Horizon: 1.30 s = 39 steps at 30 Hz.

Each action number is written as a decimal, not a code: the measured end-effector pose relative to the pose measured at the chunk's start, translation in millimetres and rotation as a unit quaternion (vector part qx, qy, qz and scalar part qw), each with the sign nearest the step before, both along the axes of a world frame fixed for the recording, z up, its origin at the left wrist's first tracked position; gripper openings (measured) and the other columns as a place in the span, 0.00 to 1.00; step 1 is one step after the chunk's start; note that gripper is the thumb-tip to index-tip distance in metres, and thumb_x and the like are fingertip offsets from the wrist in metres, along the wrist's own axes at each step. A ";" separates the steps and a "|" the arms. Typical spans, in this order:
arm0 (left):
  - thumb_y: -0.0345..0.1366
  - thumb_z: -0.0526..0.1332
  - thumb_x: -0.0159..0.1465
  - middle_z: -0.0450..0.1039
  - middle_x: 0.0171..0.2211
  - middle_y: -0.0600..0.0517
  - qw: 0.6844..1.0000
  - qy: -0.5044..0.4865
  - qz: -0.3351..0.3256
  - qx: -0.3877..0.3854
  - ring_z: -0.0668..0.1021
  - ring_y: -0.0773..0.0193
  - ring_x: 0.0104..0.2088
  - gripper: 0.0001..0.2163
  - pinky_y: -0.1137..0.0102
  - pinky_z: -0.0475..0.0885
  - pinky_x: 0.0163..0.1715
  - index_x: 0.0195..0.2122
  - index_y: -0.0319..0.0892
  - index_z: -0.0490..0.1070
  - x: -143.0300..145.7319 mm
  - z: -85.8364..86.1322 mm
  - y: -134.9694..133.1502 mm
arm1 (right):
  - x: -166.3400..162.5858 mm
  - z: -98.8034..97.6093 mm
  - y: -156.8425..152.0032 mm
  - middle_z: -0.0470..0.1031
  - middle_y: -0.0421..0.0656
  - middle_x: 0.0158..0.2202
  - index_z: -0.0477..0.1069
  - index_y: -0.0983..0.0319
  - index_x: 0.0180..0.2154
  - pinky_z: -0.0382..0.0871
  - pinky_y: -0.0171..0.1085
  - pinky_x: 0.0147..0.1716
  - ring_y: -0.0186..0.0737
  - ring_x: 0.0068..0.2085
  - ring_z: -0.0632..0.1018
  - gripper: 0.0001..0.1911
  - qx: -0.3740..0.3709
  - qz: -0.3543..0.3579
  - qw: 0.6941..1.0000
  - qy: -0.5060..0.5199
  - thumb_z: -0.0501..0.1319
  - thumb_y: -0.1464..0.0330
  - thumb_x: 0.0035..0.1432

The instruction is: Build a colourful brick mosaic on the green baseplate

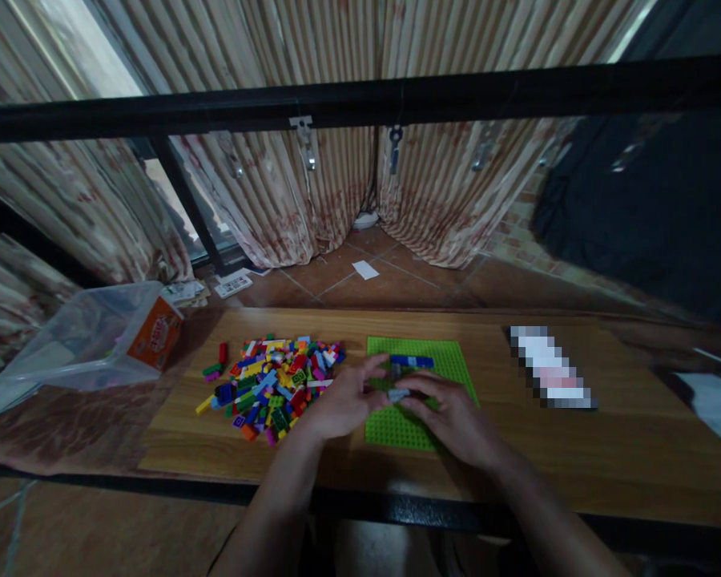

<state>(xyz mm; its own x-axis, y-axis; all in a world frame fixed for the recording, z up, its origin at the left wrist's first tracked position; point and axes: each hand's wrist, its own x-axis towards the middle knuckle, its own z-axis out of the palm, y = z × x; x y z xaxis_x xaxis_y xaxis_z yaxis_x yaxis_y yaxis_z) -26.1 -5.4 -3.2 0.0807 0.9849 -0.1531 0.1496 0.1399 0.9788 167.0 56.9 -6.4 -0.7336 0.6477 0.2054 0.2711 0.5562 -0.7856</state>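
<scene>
- Nearest: the dark front edge (408, 506) of the wooden table (577, 461), with both forearms reaching over it.
- Right hand (457, 413): thumb and fingers pinch a small grey piece (398, 394), held over the green studded baseplate (390, 433).
- Left hand (349, 398): forefinger and thumb parted, the thumb beside the left end of the same piece; whether it grips cannot be told.
- Baseplate: flat on the table beneath the hands; a row of blue bricks (412, 361) lies along its far part, just beyond the fingers.
- Left of the baseplate: a loose pile of multicoloured bricks (276, 385).
- Right of the baseplate, well apart: a slab-shaped object (553, 369), its surface obscured by pixelation.
- Far left: a clear plastic box (96, 336) bearing an orange label (156, 336).
- Beyond the table: a tiled floor (402, 280) with a white sheet of paper (365, 270).
- Background: striped curtains (336, 64), crossed by a black bar (348, 100).
</scene>
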 end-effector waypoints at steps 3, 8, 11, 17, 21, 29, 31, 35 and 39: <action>0.31 0.61 0.58 0.72 0.51 0.42 0.997 0.060 0.049 0.002 0.78 0.60 0.39 0.27 0.64 0.73 0.41 0.60 0.40 0.62 -0.5 -2.4 4.7 | 11.5 -8.9 12.2 0.76 0.42 0.40 0.74 0.57 0.41 0.69 0.43 0.43 0.42 0.41 0.77 0.09 0.039 -0.092 0.994 -0.043 0.57 0.65 0.61; 0.30 0.58 0.59 0.74 0.50 0.43 0.984 0.150 0.098 0.020 0.78 0.60 0.44 0.24 0.66 0.71 0.47 0.58 0.39 0.65 4.2 -2.9 11.2 | 11.0 -22.7 27.8 0.78 0.45 0.38 0.75 0.59 0.39 0.70 0.45 0.43 0.45 0.39 0.77 0.10 0.084 -0.192 0.976 -0.055 0.56 0.65 0.60; 0.30 0.56 0.61 0.74 0.51 0.43 0.975 0.200 0.093 0.023 0.78 0.61 0.43 0.23 0.65 0.70 0.49 0.58 0.38 0.64 10.5 -2.9 13.8 | 1.7 -29.9 31.3 0.78 0.45 0.38 0.75 0.59 0.39 0.70 0.45 0.42 0.45 0.39 0.77 0.10 0.096 -0.191 0.976 -0.050 0.56 0.66 0.59; 0.28 0.54 0.60 0.74 0.50 0.44 0.959 0.271 0.076 0.029 0.78 0.59 0.45 0.22 0.65 0.69 0.51 0.57 0.40 0.66 21.2 -2.4 16.0 | -8.4 -37.2 31.2 0.75 0.45 0.39 0.76 0.58 0.38 0.68 0.45 0.45 0.45 0.43 0.75 0.09 0.123 -0.200 0.971 -0.041 0.58 0.66 0.58; 0.28 0.54 0.60 0.73 0.51 0.43 0.954 0.289 0.067 0.048 0.78 0.58 0.46 0.22 0.64 0.70 0.51 0.56 0.40 0.66 23.4 -3.5 15.7 | -8.8 -38.9 31.6 0.73 0.46 0.40 0.77 0.58 0.38 0.68 0.46 0.46 0.46 0.43 0.74 0.10 0.134 -0.219 0.966 -0.043 0.58 0.66 0.58; 0.27 0.52 0.60 0.73 0.49 0.43 0.940 0.331 0.059 0.050 0.78 0.58 0.44 0.22 0.64 0.71 0.50 0.57 0.40 0.65 27.5 -4.7 14.7 | -12.4 -39.8 31.8 0.73 0.46 0.39 0.78 0.58 0.37 0.69 0.45 0.43 0.45 0.41 0.75 0.10 0.129 -0.226 0.965 -0.040 0.58 0.66 0.58; 0.26 0.52 0.61 0.73 0.49 0.43 0.932 0.354 0.057 0.049 0.78 0.58 0.44 0.22 0.63 0.71 0.50 0.57 0.40 0.65 29.9 -2.2 14.2 | -13.1 -40.0 31.7 0.73 0.46 0.39 0.77 0.58 0.38 0.69 0.45 0.43 0.44 0.41 0.75 0.10 0.126 -0.228 0.965 -0.038 0.58 0.67 0.58; 0.26 0.52 0.60 0.71 0.50 0.42 0.921 0.383 0.046 0.054 0.77 0.57 0.45 0.23 0.63 0.70 0.51 0.58 0.39 0.64 32.4 -0.2 12.8 | -12.4 -39.8 32.7 0.73 0.46 0.39 0.77 0.59 0.39 0.70 0.45 0.43 0.44 0.40 0.75 0.10 0.117 -0.228 0.966 -0.028 0.58 0.66 0.57; 0.26 0.51 0.61 0.69 0.52 0.42 0.917 0.392 0.038 0.071 0.76 0.57 0.48 0.24 0.64 0.69 0.53 0.60 0.40 0.61 32.9 -3.9 11.6 | -7.8 -37.0 35.2 0.73 0.47 0.39 0.77 0.60 0.38 0.70 0.46 0.43 0.45 0.40 0.75 0.11 0.113 -0.238 0.964 -0.023 0.57 0.65 0.57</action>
<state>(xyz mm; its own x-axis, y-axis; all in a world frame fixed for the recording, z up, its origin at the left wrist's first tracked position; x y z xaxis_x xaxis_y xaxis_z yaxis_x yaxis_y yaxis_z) 6.8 6.3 -7.1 -0.0689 0.9976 -0.0038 0.8094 0.0581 0.5843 159.3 92.1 -43.5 -0.3755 0.8561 0.3551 0.5689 0.5154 -0.6409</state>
